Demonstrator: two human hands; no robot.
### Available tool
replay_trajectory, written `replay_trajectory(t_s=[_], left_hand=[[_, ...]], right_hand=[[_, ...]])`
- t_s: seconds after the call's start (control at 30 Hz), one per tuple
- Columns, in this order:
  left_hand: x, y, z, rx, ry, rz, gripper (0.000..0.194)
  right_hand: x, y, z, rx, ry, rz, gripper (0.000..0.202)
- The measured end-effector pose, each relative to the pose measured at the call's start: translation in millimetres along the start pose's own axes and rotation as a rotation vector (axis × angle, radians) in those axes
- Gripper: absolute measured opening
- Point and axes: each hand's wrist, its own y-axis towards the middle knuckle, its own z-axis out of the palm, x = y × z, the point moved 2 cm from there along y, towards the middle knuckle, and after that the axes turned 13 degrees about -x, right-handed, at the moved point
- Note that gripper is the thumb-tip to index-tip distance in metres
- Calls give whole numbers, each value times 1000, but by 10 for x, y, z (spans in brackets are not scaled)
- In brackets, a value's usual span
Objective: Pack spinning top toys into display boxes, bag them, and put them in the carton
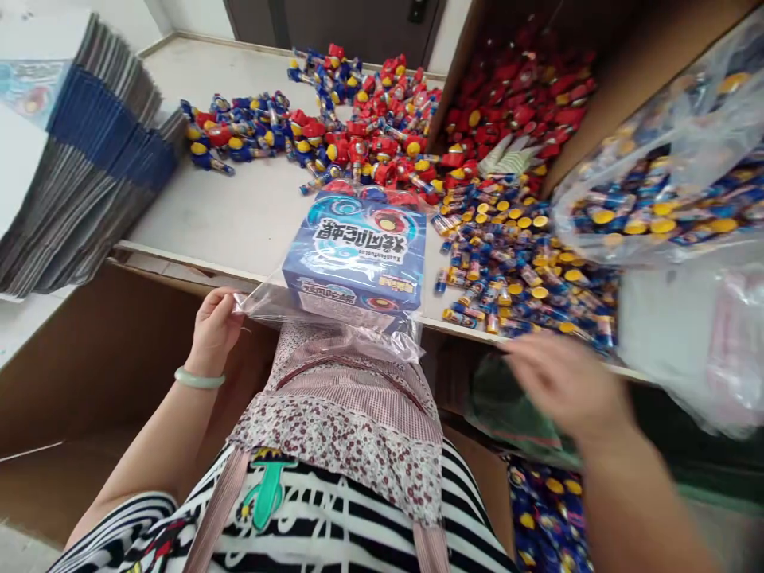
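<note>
At the front edge of the white bench (196, 215), the blue printed cardboard box (355, 259) sits in a clear plastic bag (397, 344). L hand (215, 325) pinches a bag corner; R hand (558, 382) is blurred, apart from the bag, grip unclear. Best approx.: light, steady pull, film smooth, box flat, no tearing, i.e. no jerks.

a packing workshop, shown by stacked flat cartons (101, 151) and heaped small toys (382, 135)
</note>
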Motion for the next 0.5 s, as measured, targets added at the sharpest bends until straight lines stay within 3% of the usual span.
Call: replay_trajectory(t_s=[0.03, 0.07, 0.17, 0.23, 0.4, 0.5], left_hand=[[1, 5, 3, 19, -6, 3, 34], [1, 7, 7, 36, -8, 3, 34], [-17, 7, -18, 70, -18, 4, 33], [-65, 1, -105, 96, -27, 20, 32], [-212, -51, -522, 182, 48, 44, 27], [-140, -59, -673, 170, 18, -154, 37]], right_hand=[[233, 76, 277, 92, 64, -110, 40], [435, 145, 514, 59, 62, -173, 48], [778, 240, 941, -155, 50, -268, 22], [795, 177, 952, -197, 127, -277, 19], [512, -322, 559, -100, 271, -131, 20], [348, -608, 538, -49, 343, 82, 11]])
